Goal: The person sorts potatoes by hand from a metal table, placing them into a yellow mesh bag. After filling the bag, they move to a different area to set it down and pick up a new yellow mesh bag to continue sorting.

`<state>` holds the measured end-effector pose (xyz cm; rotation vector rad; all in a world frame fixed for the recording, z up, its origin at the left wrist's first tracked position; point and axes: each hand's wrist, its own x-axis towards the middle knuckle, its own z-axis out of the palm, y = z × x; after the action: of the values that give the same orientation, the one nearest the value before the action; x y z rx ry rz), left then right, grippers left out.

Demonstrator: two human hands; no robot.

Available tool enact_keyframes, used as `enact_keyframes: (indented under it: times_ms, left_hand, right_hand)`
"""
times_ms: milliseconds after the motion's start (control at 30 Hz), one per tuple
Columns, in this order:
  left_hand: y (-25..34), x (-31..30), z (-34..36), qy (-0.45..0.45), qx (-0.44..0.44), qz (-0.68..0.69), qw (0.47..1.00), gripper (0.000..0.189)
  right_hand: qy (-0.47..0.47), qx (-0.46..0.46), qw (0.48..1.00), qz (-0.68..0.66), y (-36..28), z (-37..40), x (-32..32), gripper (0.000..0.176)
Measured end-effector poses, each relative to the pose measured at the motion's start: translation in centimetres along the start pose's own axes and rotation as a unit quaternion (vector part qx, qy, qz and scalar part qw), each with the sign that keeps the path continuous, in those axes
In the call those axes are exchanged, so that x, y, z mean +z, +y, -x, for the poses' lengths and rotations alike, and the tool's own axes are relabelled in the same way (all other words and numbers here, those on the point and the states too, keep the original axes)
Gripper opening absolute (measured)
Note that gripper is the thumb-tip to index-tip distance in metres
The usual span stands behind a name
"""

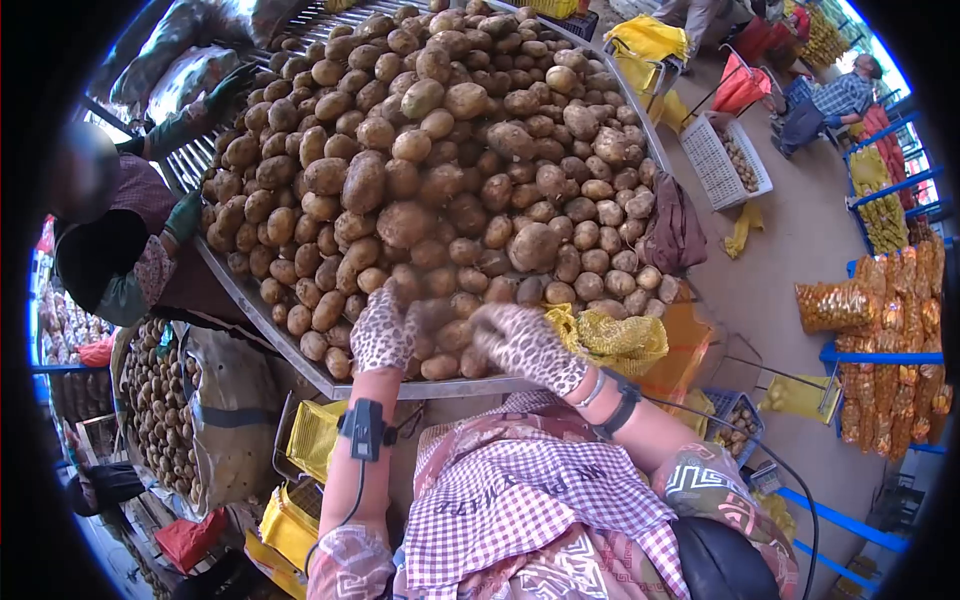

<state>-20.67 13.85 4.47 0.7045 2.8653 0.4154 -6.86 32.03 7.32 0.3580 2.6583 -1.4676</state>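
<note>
Many brown potatoes (430, 150) are heaped on a metal-edged table (300, 360). My left hand (385, 330), in a leopard-print glove, is over the near edge of the heap, its fingertips smeared by motion. My right hand (530, 345), in a matching glove, is just to its right, also over the potatoes, with its fingers blurred. Whether either hand holds a potato cannot be made out. A yellow mesh bag (615, 335) lies beside my right hand at the table's edge.
At the left, a person (120, 230) with green gloves reaches to the heap. Below is a large sack of potatoes (160, 400). A dark cloth (675, 225) hangs at the right edge. Yellow crates (295, 520), a white crate (725, 160) and filled net bags (890, 340) stand around.
</note>
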Motion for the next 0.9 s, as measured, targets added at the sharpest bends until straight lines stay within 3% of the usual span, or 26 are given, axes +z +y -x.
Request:
enact_keyframes:
  times_ms: [67, 133, 167, 267, 333, 367, 400, 433, 467, 533, 567, 633, 667, 700, 733, 767, 800, 867, 900]
  left_hand:
    - [3.6, -0.2, -2.1, -0.088, -0.086, -0.065, 0.990, 0.061]
    - [4.4, 0.9, -2.6, -0.075, -0.079, -0.079, 0.991, 0.062]
    - [4.5, 1.4, -2.8, -0.069, -0.073, -0.089, 0.991, 0.063]
    - [5.1, 1.5, -3.1, -0.068, -0.042, -0.118, 0.990, 0.064]
    - [4.9, 1.2, -3.7, -0.074, -0.067, -0.099, 0.990, 0.065]
    - [4.3, 1.3, -4.2, -0.088, -0.073, -0.087, 0.990, 0.066]
    - [3.6, 1.4, -4.6, -0.101, -0.079, -0.073, 0.989, 0.066]
    - [2.9, 1.4, -4.9, -0.103, -0.079, -0.047, 0.990, 0.062]
    - [2.1, 0.8, -5.0, -0.100, -0.081, -0.036, 0.991, 0.062]
    - [0.1, -0.3, -5.0, -0.117, -0.081, 0.203, 0.969, 0.058]
    - [-0.8, 0.4, -4.6, -0.103, -0.081, 0.512, 0.849, 0.054]
    - [-2.3, -1.1, -3.4, -0.183, -0.068, 0.746, 0.637, 0.049]
    - [-2.3, -3.0, -2.4, -0.218, -0.058, 0.818, 0.530, 0.047]
    - [-2.5, -2.7, -2.2, -0.209, -0.061, 0.819, 0.530, 0.047]
    - [-2.8, -1.7, -1.7, -0.153, 0.017, 0.776, 0.611, 0.045]
    - [-3.1, -1.1, -1.0, -0.095, 0.088, 0.719, 0.683, 0.045]
    - [-3.9, -0.8, -0.6, -0.200, -0.133, 0.899, 0.366, 0.043]
    - [-5.2, 1.4, 0.5, -0.306, -0.030, 0.924, 0.227, 0.043]
    - [-5.3, 2.0, 1.6, -0.301, -0.061, 0.904, 0.299, 0.043]
  right_hand:
    - [0.230, -0.040, 0.962, 0.142, 3.5, -1.0, -3.0, 0.055]
    - [0.239, 0.020, 0.941, 0.238, 5.4, -2.6, -5.0, 0.067]
    - [0.181, 0.043, 0.950, 0.250, 6.0, -3.7, -5.3, 0.079]
    - [0.112, 0.011, 0.956, 0.270, 7.4, -6.7, -4.7, 0.079]
    - [0.111, -0.010, 0.950, 0.292, 8.1, -7.2, -5.3, 0.076]
    - [0.064, -0.010, 0.997, 0.034, 8.9, -7.4, -5.7, 0.076]
    - [0.011, -0.007, 0.974, -0.225, 9.5, -7.7, -6.0, 0.075]
    - [-0.074, -0.011, 0.803, -0.591, 9.0, -6.4, -5.7, 0.071]
    - [-0.139, 0.051, 0.718, -0.680, 8.4, -5.6, -6.1, 0.072]
    - [-0.188, 0.015, 0.663, -0.725, 5.7, -3.6, -6.5, 0.073]
    - [-0.185, 0.018, 0.665, -0.723, 5.0, -3.1, -6.5, 0.073]
    - [-0.203, 0.062, 0.603, -0.769, 3.8, -3.2, -5.9, 0.076]
    - [-0.210, 0.063, 0.603, -0.767, 3.2, -3.6, -5.6, 0.076]
    - [-0.216, 0.050, 0.588, -0.778, 2.7, -3.9, -5.3, 0.076]
    - [-0.223, 0.040, 0.571, -0.789, 2.2, -4.1, -4.8, 0.076]
    - [-0.216, 0.040, 0.595, -0.774, 1.5, -4.4, -4.3, 0.068]
    - [-0.229, 0.052, 0.589, -0.773, 1.8, -5.2, -3.1, 0.068]
    - [-0.032, 0.174, 0.638, -0.749, 1.6, -6.7, -0.2, 0.068]
    - [0.032, 0.165, 0.718, -0.675, 0.7, -6.8, 1.6, 0.049]
